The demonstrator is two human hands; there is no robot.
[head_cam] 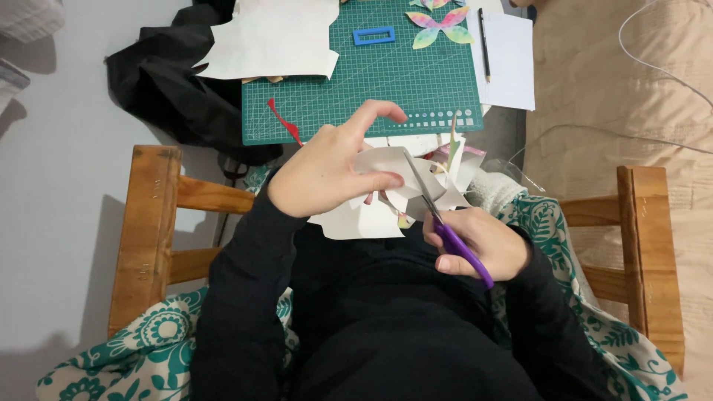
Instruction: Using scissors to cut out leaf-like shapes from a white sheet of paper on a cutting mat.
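White paper [386,167], part-cut, sits over the seated person's lap, pinched in the left hand [327,171] while the right hand [479,241] grips purple-handled scissors [445,230], blades in the sheet. Judging by finished coloured butterfly cut-outs [440,22] on the green cutting mat [371,82], some pieces look done. No containers visible.

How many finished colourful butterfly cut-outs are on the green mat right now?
1: a butterfly cut-out at the far right edge of the cutting mat, beside the white sheet. Others may lie beyond the picture's top edge.
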